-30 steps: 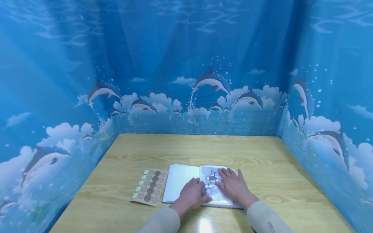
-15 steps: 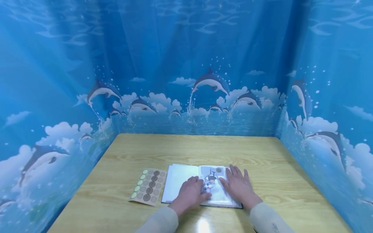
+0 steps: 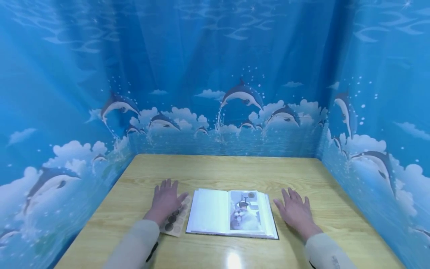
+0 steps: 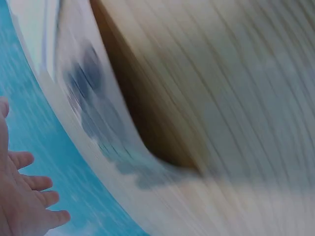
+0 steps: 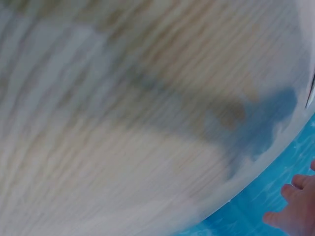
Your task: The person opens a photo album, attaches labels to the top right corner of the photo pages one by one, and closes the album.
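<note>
A photo album [image 3: 209, 211] lies open on the table, its left page blank white. On its right page sits a photo [image 3: 246, 220] with a round brown sticker [image 3: 251, 195] at the upper right corner. My left hand [image 3: 166, 200], fingers spread, is over the sticker sheet [image 3: 178, 228] left of the album and hides much of it. Dark and pale round stickers show along the sheet's right part. My right hand [image 3: 295, 209] is spread to the right of the album, holding nothing. In the left wrist view the left hand [image 4: 24, 196] has straight fingers.
The wood-grain table [image 3: 215, 172] reaches back to a blue curtain [image 3: 201, 74] printed with dolphins, which also hangs on both sides. Shadows of the hands fall on the tabletop in both blurred wrist views.
Both hands have come off the album's right page. The left hand has moved left to over the sticker sheet; the right has moved right, past the album's edge. The photo is uncovered.
</note>
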`<state>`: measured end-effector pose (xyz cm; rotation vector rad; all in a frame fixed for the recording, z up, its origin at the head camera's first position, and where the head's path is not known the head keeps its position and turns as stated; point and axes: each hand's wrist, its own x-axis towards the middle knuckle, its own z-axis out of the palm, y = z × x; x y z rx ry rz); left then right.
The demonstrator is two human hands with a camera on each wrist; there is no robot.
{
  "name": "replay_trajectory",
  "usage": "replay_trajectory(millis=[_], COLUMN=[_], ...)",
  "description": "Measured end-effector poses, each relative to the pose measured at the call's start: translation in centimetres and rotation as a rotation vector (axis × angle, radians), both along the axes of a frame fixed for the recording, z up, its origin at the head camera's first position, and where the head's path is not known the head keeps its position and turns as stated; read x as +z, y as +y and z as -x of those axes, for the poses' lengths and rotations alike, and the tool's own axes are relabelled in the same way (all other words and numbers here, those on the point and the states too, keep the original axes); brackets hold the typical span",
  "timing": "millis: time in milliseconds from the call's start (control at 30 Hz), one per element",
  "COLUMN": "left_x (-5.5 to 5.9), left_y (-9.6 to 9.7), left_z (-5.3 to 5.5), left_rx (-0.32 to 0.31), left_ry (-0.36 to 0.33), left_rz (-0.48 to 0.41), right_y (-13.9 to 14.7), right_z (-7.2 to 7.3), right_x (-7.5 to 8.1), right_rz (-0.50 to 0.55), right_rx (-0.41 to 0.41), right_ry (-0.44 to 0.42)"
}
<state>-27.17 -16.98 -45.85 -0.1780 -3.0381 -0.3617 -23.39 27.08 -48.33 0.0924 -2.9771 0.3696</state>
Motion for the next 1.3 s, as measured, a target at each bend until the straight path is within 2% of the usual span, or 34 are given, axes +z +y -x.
replay_trajectory(millis=[133, 300, 600, 800, 967, 1133, 1300], left_x=[0.0, -0.2, -1.3, -1.4, -1.5, -1.7, -2.2], left_y=[-2.4, -3.0, -2.0, -1.4, -0.8, 0.4, 1.9], left_z=[0.1, -0.2, -0.1, -0.5, -0.6, -0.7, -1.1], left_rx=[0.037, 0.026, -0.011, -0.014, -0.031, -0.033, -0.023], left_ry=[-0.003, -0.005, -0.002, -0.017, -0.044, -0.079, -0.123], left_rz=[0.002, -0.018, 0.025, -0.009, 0.016, 0.045, 0.032], right_y=[0.7, 0.7, -0.3, -0.6, -0.7, -1.4, -2.4], right_z=[0.1, 0.3, 0.4, 0.4, 0.6, 0.6, 0.3], right_x=[-0.3, -0.7, -0.7, -0.4, -0.5, -0.7, -0.9], right_rz=[0.008, -0.016, -0.045, -0.035, -0.044, -0.050, -0.069], right_rx=[-0.004, 0.026, 0.051, 0.062, 0.054, 0.058, 0.073], right_ry=[-0.021, -0.010, -0.004, 0.010, -0.006, -0.041, -0.105])
